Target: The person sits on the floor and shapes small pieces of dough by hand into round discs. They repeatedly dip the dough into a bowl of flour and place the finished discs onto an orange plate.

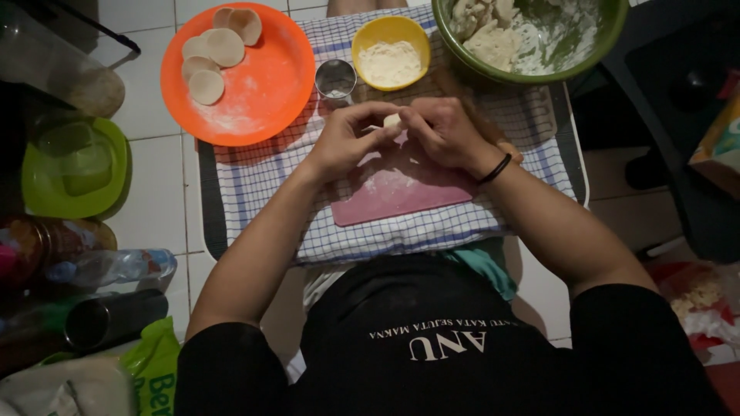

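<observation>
My left hand [348, 137] and my right hand [444, 131] meet over a pink cutting board [401, 196], both pinching one small pale piece of dough [392, 120] between the fingertips. The board is dusted with flour and lies on a blue-and-white checked cloth [254, 185]. A black band circles my right wrist. Just beyond my fingers stands a round metal cutter [335, 78].
An orange plate [266, 85] with several flat dough discs [206, 86] sits at the far left. A yellow bowl of flour [391, 52] and a green bowl with dough [532, 35] stand beyond. A green lid [73, 166], bottles and bags crowd the left floor.
</observation>
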